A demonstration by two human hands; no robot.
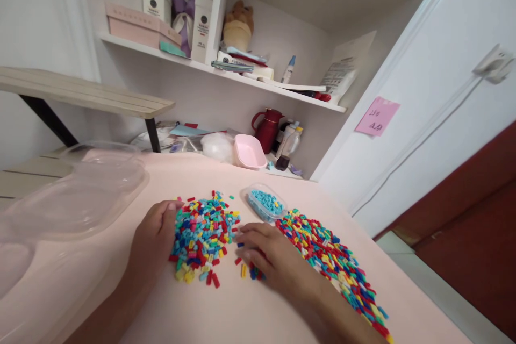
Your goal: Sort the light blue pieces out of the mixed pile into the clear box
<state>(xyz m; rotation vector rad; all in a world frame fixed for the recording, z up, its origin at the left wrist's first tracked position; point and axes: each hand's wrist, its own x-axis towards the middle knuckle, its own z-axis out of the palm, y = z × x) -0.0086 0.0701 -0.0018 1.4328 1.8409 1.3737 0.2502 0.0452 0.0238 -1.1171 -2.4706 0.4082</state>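
Bricks [253,272] partly hidden — right hand [266,250] over them, grip unclear

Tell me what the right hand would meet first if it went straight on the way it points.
The right hand would probably meet the right edge of the multicoloured toy-brick pile to its left; any gap is hard to judge.

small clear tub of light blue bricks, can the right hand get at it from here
Likely yes: the tub stands just beyond the right hand, its top looks open, and nothing visible blocks the way; the larger brick pile only lies beside it.
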